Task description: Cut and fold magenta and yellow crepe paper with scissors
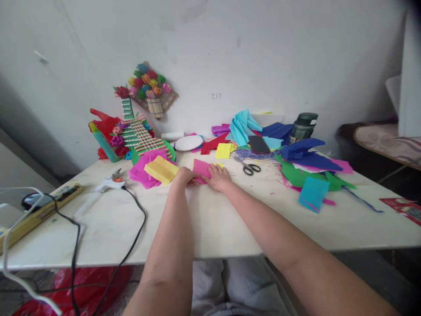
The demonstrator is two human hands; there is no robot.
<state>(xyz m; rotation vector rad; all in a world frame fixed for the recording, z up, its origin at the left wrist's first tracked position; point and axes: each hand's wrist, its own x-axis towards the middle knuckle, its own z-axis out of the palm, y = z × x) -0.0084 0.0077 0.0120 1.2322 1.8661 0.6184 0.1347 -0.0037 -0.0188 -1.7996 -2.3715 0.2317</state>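
Note:
A piece of pink paper [201,167] lies on the white table between my hands. My left hand [185,175] has its fingers curled in at the paper's near left edge and appears to grip it. My right hand [219,177] rests on the right side of the same paper, its fingers stretched out and flat. A bit of yellow paper shows just beyond my right fingertips. Left of my left hand, a creased yellow paper strip [161,170] lies over magenta paper [142,172]. Black-handled scissors [250,168] lie to the right of my right hand.
A hot glue gun [112,183] with a black cord and a power strip [46,212] occupy the left. Behind stand a paper-flower guitar craft [133,131] and a white disc [188,143]. Coloured paper, a phone [258,145] and a dark bottle [303,127] fill the back right.

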